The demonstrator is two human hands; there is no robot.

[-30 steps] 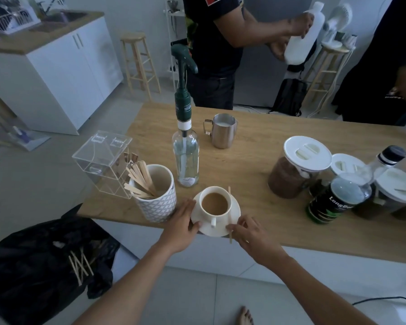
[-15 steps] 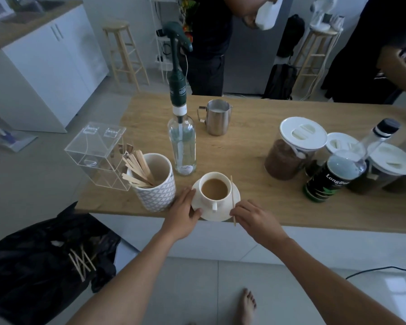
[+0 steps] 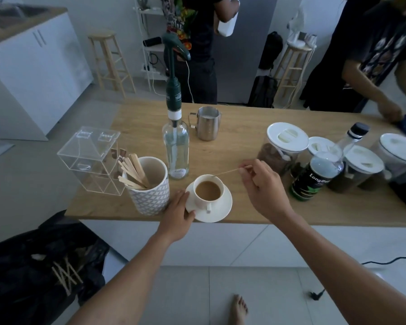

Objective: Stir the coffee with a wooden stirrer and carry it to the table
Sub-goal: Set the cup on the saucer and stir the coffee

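A white cup of milky coffee stands on a white saucer near the front edge of the wooden counter. My left hand grips the saucer's left rim. My right hand hovers to the right of the cup and pinches a thin wooden stirrer by its end. The stirrer slants down to the left, its tip at the cup's far rim.
A patterned mug of several wooden stirrers and a clear acrylic box stand left of the cup. A pump bottle and steel jug lie behind. Lidded jars and a dark can crowd the right. Two people stand beyond the counter.
My right hand has lifted the stirrer off the saucer's right side and swung it up, so its tip now points at the cup's far rim. The left hand keeps its hold.
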